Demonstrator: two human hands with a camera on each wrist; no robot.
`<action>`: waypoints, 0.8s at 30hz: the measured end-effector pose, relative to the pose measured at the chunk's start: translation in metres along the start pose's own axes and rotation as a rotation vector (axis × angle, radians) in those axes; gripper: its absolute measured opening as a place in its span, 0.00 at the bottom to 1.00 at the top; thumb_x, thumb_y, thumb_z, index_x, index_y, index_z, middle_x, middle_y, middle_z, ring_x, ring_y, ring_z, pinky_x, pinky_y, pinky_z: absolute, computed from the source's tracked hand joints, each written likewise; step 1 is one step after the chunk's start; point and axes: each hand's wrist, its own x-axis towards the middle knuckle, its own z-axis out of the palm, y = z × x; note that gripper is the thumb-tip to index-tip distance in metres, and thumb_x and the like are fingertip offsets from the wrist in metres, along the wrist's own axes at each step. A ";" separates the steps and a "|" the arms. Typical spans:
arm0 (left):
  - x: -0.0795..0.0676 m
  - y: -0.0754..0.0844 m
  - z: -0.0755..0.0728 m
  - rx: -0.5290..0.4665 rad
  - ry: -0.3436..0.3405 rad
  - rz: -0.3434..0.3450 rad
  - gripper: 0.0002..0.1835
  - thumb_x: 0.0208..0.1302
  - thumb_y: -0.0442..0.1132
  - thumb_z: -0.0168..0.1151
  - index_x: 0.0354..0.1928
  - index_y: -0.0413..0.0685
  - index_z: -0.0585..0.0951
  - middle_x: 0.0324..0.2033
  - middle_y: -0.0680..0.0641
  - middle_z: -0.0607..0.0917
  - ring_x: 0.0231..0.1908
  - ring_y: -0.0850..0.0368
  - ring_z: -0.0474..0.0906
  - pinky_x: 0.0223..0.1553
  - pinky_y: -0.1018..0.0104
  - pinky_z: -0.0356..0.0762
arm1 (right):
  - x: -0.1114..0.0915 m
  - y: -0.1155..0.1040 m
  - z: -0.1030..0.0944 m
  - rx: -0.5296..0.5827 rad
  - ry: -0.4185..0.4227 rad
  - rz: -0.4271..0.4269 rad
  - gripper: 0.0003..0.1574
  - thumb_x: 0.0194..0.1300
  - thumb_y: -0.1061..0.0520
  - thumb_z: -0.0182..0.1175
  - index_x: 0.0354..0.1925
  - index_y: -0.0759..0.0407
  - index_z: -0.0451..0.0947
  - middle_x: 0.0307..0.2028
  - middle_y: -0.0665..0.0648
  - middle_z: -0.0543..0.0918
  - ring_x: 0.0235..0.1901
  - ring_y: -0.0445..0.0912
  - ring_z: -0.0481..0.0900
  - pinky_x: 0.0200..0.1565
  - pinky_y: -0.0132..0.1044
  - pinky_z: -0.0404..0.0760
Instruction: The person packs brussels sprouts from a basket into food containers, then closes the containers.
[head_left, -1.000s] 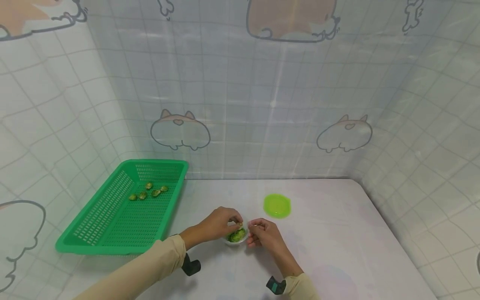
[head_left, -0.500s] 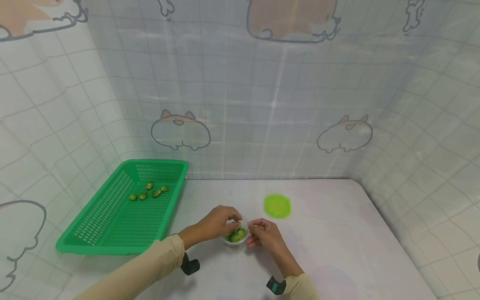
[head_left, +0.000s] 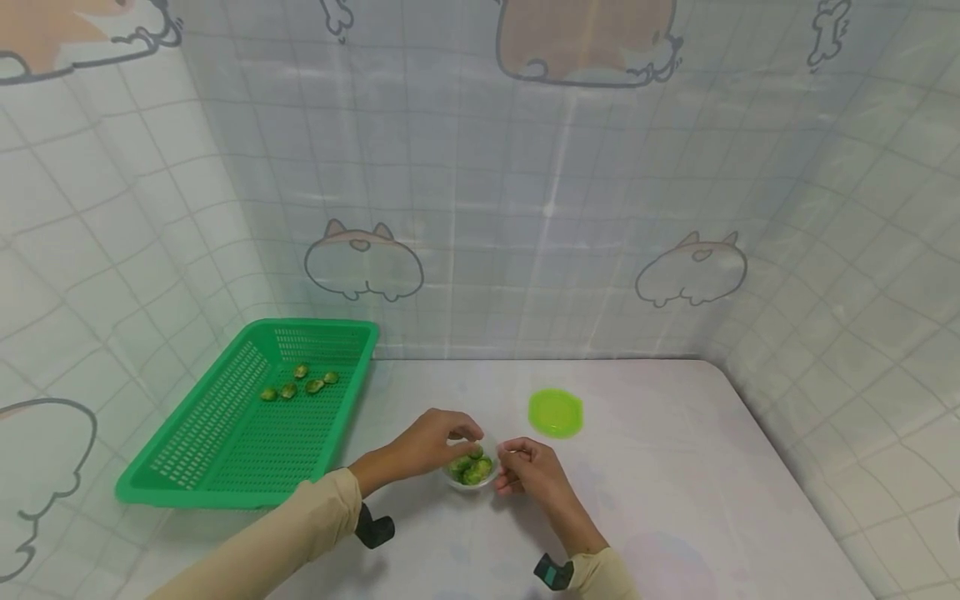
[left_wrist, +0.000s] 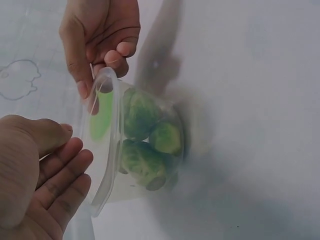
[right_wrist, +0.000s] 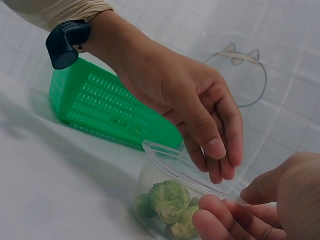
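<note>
A clear plastic tub (left_wrist: 112, 195) stands on the table with several Brussels sprouts (right_wrist: 170, 201) in it. My right hand (head_left: 534, 475) pinches the tub's rim between thumb and fingers, as the left wrist view shows. My left hand (head_left: 431, 446) hovers over the tub's opening. Its fingers (right_wrist: 227, 125) are loosely bent and point down, with nothing seen between them. In the head view the left fingers cover the far-left part of the tub.
A green perforated basket (head_left: 330, 450) with several more Brussels sprouts (head_left: 288, 391) stands at the left. Behind my right hand lies a lime-green lid (head_left: 556, 413), flat on the white table (head_left: 675, 467). Patterned sheets (head_left: 525, 192) rise at the back and sides.
My left hand has let a Brussels sprout go into the tub and drawn back slightly up and left. My right hand keeps its place at the rim.
</note>
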 end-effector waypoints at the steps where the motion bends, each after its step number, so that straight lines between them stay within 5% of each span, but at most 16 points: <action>1: 0.000 0.000 -0.001 -0.002 0.007 -0.006 0.09 0.70 0.37 0.65 0.49 0.47 0.86 0.46 0.49 0.88 0.47 0.58 0.85 0.53 0.54 0.83 | 0.000 0.000 0.000 -0.001 0.001 0.001 0.23 0.72 0.53 0.61 0.54 0.71 0.76 0.27 0.55 0.83 0.25 0.45 0.86 0.32 0.41 0.88; 13: -0.006 -0.007 -0.015 -0.088 0.086 -0.006 0.07 0.71 0.42 0.65 0.47 0.60 0.85 0.45 0.59 0.88 0.47 0.65 0.83 0.53 0.61 0.82 | -0.002 -0.001 -0.001 0.019 -0.004 0.008 0.24 0.72 0.53 0.61 0.55 0.72 0.75 0.28 0.56 0.83 0.26 0.45 0.86 0.32 0.39 0.88; 24: -0.013 -0.007 -0.028 -0.086 0.119 -0.067 0.08 0.70 0.44 0.66 0.49 0.61 0.85 0.49 0.53 0.88 0.49 0.66 0.83 0.56 0.60 0.81 | -0.003 -0.002 0.000 0.030 -0.013 0.010 0.24 0.72 0.54 0.61 0.56 0.73 0.74 0.28 0.55 0.83 0.25 0.44 0.85 0.32 0.39 0.88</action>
